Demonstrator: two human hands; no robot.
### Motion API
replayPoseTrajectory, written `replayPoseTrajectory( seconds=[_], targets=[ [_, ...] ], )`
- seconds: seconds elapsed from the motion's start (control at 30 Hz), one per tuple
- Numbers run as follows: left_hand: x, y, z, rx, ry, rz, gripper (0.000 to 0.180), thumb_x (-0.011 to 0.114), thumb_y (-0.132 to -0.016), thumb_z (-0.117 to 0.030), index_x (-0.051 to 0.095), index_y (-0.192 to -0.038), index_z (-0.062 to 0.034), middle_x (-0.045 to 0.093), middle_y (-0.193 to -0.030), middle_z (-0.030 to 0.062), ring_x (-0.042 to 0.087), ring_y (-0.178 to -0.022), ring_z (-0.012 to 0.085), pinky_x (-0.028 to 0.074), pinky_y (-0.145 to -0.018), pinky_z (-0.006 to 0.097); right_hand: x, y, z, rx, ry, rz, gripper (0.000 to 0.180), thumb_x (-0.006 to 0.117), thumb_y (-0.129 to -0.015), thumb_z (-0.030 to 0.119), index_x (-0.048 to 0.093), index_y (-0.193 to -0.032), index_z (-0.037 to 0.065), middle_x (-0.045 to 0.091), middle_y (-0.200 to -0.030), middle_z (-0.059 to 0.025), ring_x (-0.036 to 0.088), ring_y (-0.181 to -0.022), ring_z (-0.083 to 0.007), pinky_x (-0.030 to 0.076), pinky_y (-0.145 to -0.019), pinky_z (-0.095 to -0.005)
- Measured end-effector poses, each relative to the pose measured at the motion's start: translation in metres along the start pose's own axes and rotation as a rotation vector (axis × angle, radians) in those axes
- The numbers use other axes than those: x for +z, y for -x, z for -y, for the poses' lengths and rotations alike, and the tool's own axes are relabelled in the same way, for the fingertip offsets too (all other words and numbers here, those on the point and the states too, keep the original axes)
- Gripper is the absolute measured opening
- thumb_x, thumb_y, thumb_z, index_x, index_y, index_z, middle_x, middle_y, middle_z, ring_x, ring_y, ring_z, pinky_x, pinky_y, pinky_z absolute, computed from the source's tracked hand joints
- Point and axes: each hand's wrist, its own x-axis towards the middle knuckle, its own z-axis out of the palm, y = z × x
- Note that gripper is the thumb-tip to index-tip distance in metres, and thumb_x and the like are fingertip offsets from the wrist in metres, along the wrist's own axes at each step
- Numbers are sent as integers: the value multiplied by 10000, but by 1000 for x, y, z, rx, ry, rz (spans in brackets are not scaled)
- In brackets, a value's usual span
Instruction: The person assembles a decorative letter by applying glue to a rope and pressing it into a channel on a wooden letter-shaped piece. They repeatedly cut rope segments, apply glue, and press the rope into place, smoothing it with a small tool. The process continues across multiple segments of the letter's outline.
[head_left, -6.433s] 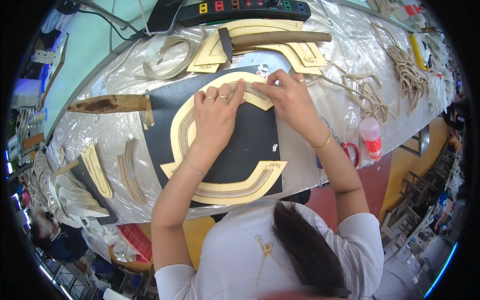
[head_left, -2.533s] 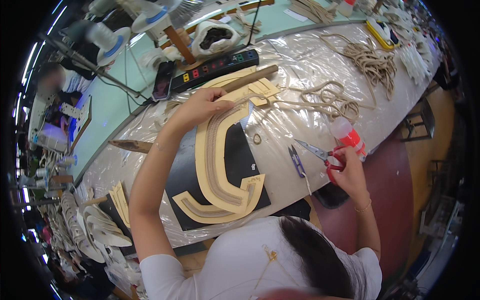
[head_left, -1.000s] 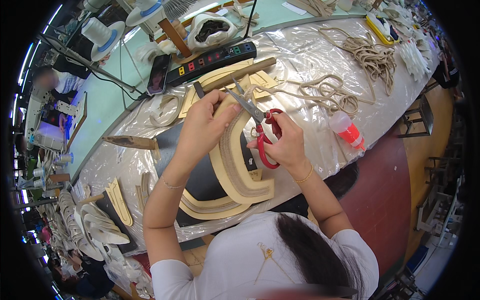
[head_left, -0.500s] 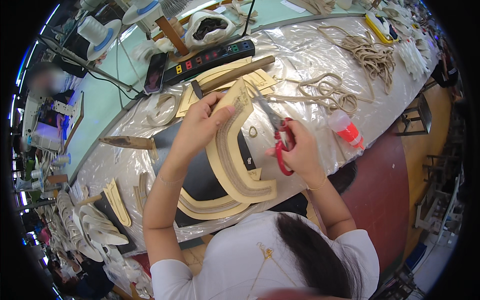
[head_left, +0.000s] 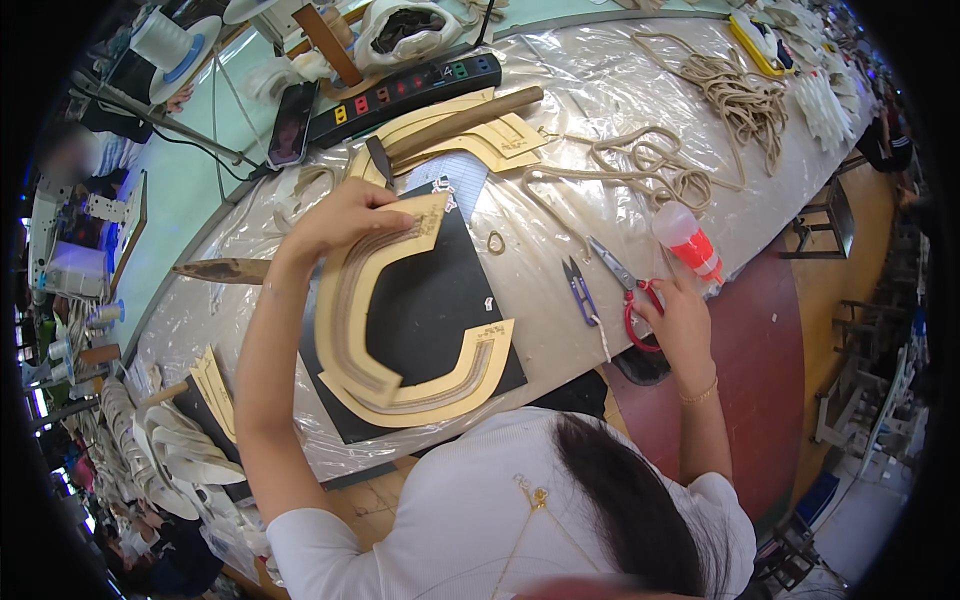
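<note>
A curved cream cardboard piece [head_left: 345, 290] with a brown cord strip along it is pinched at its upper end by my left hand [head_left: 350, 215]. It overlaps a second curved cardboard piece [head_left: 488, 365] of the same kind, which lies on a black board [head_left: 430, 310]. Over at the right, my right hand [head_left: 682, 318] has its fingers on the red handles of a pair of scissors [head_left: 622, 275]. The blades rest low over the plastic, slightly apart. Purple thread snips [head_left: 581, 295] lie just left of them.
A clear bottle with a red band [head_left: 690, 243] lies beyond the scissors. Tan cord [head_left: 735, 105] is heaped at the far right. A hammer [head_left: 465, 128] lies on more cardboard pieces behind the board, near a black power strip [head_left: 405, 100] and a phone [head_left: 292, 125].
My right hand has carried the scissors away from the cardboard piece, right and down to the table. My left hand has moved the piece left and lower over the board.
</note>
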Motion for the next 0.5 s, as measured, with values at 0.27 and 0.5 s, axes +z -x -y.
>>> replayPoseTrajectory(
  seconds=[0.27,0.5],
  targets=[
    [31,-76,-17,133,-612,309,371,805,-772,-321,707,-970,-23,665,-854,122,625,-821,249,488,-742,367,42,-138,64,-790,68,-169,263,617,-826,85,710,-1069,131,597,-1167,-44,573,-1090,-243,485,-882,-375],
    [63,-32,-2,388,-565,-387,575,840,-736,-318,635,-1230,-109,583,-1217,132,538,-1155,342,460,-968,424,27,-179,77,-1014,171,-225,105,715,-817,139,648,-888,102,630,-1126,-39,566,-1129,-237,457,-947,-406]
  ],
)
